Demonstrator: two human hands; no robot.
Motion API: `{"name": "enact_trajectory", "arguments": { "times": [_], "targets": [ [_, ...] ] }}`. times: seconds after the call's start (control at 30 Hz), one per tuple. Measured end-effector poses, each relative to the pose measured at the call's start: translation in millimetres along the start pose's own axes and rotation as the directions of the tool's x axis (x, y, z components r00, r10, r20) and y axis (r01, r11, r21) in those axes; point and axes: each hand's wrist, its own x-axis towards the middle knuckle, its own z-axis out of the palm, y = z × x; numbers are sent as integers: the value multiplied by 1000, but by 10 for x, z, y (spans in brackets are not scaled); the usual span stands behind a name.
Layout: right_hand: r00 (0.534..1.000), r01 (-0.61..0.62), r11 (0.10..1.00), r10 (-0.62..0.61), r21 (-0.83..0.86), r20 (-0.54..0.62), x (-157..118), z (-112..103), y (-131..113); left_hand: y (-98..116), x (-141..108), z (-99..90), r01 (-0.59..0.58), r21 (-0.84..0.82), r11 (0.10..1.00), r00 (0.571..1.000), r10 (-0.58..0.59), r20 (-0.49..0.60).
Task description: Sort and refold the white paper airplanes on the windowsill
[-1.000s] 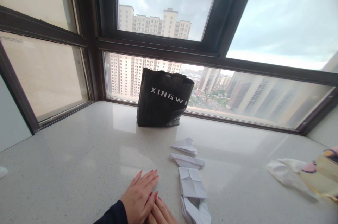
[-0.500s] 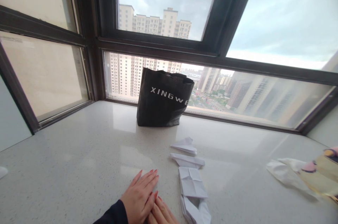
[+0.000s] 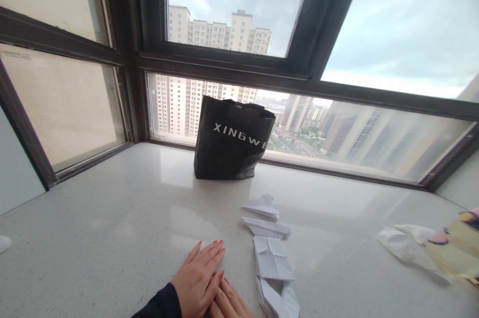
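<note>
- The left hand (image 3: 196, 278) lies flat, fingers extended and close together; its thumb touches the right hand (image 3: 230, 300), whose visible fingers are also extended. Neither appears to grip anything.
- Just to their right, on the pale speckled stone surface (image 3: 112, 258), lies a white creased square of folded paper (image 3: 275, 264), nearest the fingers. It should be very light, crisp along its folds but easily crushed; a gentle pinch on opposite edges would suit it.
- Just below it is a layered white folded-paper piece (image 3: 270, 300), likely springy and best taken by its stacked side.
- Beyond are a long narrow folded paper (image 3: 265, 228) and a pointed folded paper (image 3: 262, 205). Both look slippery on smooth stone; their thicker folds offer the firmest hold.
- Farther off stands a black bag with white lettering (image 3: 232, 146), near the window.
</note>
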Motion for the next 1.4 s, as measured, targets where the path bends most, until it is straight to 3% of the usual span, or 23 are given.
{"name": "enact_trajectory", "arguments": {
  "times": [0.2,0.37,0.53,0.67,1.07,1.4],
  "targets": [
    [993,46,999,-46,-3,112,-31,2,-2,6,2,-17,1,10,1000,1000,-1,15],
    [999,26,1000,-26,7,31,55,-36,14,-4,-4,4,-6,10,1000,1000,6,-13],
    [998,33,999,-33,2,62,33,-25,7,-7,-4,8,-5,9,1000,1000,5,-4],
    [1000,7,1000,-7,8,13,46,-21,6,-5,-2,3,-4,6,1000,1000,4,-8],
    [996,-33,999,35,24,-84,347,-118,8,-19,-6,22,-22,13,1000,1000,22,-22],
    [1000,11,1000,-11,5,21,112,-52,8,-5,-2,-5,-10,11,1000,1000,10,-5]
  ]
}}
